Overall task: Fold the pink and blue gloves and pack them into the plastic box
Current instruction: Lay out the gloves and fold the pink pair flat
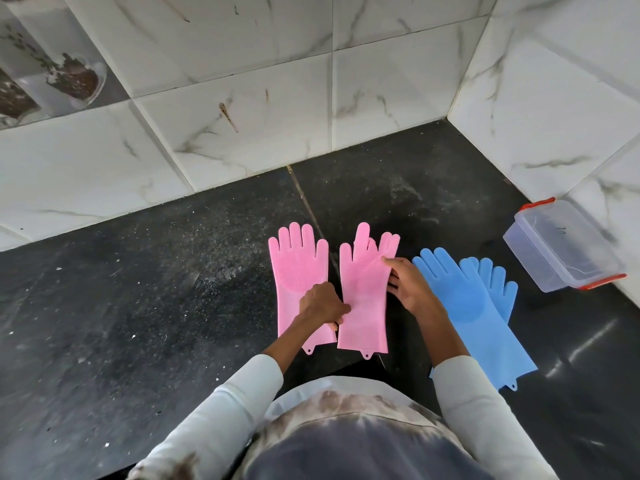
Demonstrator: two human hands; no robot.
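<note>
The plastic box (564, 247) stands on the counter (138, 306) in the far right corner, against the side wall (554, 81). Left of the box and nearer the person lie two overlapping gloves (478, 306); further left of the box, two more gloves (332, 285) lie side by side, fingers toward the back wall (242, 98).

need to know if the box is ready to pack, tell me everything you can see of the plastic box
The plastic box is a clear, rectangular container with a transparent lid on top and orange-red clips at its two short ends, so it looks closed. Nothing can be made out inside. It sits on the dark countertop at the far right, close to the marble-tiled side wall, angled rather than square to it. It lies beyond the blue gloves without touching them, and neither hand is on it.
</note>
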